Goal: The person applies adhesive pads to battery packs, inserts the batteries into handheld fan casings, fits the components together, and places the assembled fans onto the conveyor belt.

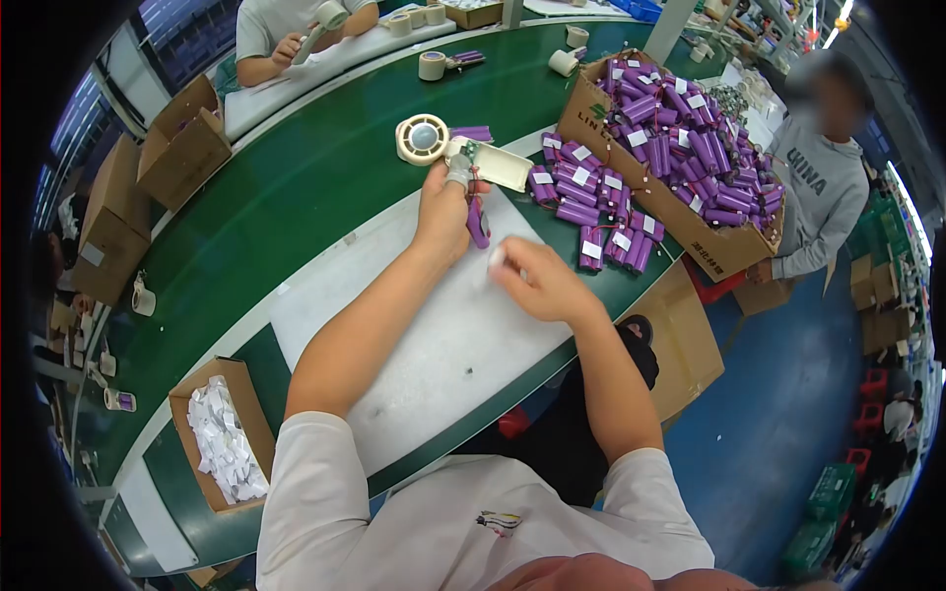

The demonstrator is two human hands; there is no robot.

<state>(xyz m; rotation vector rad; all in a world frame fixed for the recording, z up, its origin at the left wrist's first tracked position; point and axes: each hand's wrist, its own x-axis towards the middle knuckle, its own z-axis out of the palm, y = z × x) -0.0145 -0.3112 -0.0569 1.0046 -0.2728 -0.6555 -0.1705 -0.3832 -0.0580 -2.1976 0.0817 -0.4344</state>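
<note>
My left hand (443,212) is closed around a cream handheld fan (423,140) whose handle lies opened. The loose handle shell (503,165) points to the right, with a bit of circuit board showing at its inner end. Under the fingers hangs a purple battery pack (478,225) on thin wires. My right hand (540,280) is a short way to the right, over the white work mat (414,335). Its fingers are curled together, with a small white spot at the thumb and fingertip that I cannot make out.
Purple battery packs lie in a pile (591,202) beside a full cardboard box (680,227) at right. A small box (222,433) of white paper pieces stands at left. More fans (434,66) rest on the green belt (296,187). Two people (823,163) sit or stand nearby.
</note>
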